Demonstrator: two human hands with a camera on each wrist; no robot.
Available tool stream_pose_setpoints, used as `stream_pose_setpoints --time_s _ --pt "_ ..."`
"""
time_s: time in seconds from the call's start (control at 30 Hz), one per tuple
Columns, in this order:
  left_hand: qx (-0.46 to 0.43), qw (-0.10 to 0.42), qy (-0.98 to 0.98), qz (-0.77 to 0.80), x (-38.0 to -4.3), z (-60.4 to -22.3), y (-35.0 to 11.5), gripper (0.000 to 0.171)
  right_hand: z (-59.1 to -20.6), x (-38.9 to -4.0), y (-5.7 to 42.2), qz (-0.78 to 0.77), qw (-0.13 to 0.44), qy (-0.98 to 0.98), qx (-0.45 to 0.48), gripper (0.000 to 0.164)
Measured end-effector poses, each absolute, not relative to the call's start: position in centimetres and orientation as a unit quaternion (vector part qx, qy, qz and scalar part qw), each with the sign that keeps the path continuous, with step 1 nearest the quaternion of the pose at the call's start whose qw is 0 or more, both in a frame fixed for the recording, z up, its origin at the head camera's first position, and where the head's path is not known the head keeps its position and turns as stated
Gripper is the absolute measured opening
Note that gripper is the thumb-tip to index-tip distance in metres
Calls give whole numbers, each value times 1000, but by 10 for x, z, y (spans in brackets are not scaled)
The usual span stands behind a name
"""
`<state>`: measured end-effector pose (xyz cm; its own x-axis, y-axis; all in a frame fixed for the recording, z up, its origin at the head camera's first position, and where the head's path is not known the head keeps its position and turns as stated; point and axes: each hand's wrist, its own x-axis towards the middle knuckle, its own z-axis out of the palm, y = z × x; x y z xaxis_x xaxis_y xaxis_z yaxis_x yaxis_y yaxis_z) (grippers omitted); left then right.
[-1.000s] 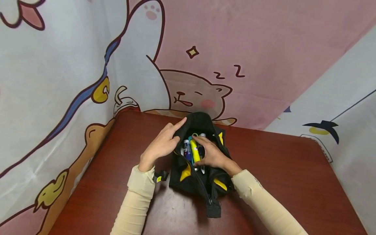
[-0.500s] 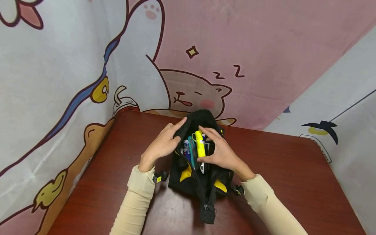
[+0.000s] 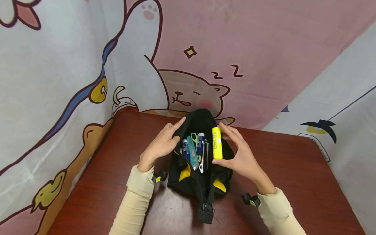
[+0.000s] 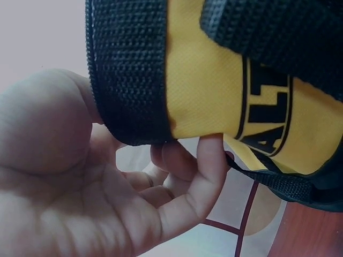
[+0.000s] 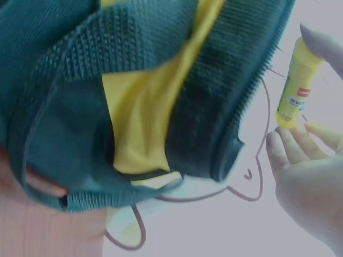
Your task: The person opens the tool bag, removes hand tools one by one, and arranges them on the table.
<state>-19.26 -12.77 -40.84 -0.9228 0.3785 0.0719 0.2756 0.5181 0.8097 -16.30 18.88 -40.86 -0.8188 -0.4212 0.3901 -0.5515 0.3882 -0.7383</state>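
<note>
A black and yellow zippered tool bag [image 3: 185, 182] stands unzipped on the table. My left hand [image 3: 163, 142] grips its left rim; in the left wrist view the thumb passes behind the black edge and the fingers curl by the yellow side [image 4: 206, 91]. My right hand [image 3: 245, 156] pinches a yellow glue stick [image 3: 217, 143] end to end between thumb and fingertips, over the bag's right rim. Inside lie a teal utility knife [image 3: 192, 153], green-handled scissors [image 3: 194, 137], two blue tubes with white caps [image 3: 200, 143] and a black and white slim tool [image 3: 204, 158].
The reddish-brown table [image 3: 293, 169] spreads out on both sides of the bag. Behind it hangs a cartoon-printed cloth [image 3: 264, 65], close to the bag's far end. A strap end [image 3: 205, 213] sticks out at the front.
My right hand has lifted the glue stick out from among the bag's contents and carried it right, uncovering the other items. The left hand has stayed on the rim.
</note>
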Motion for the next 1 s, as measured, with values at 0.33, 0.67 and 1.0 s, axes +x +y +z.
stream_pose_setpoints --time_s 0.33,0.67,1.0 --pt "188 54 870 453 -193 -410 -127 76 -407 -143 222 463 114 -845 243 127" --pt "184 58 870 454 -194 -410 -127 76 -411 -133 240 483 124 -836 228 129" --pt "187 55 871 450 -193 -409 -127 76 -407 -131 263 501 134 -832 195 127"
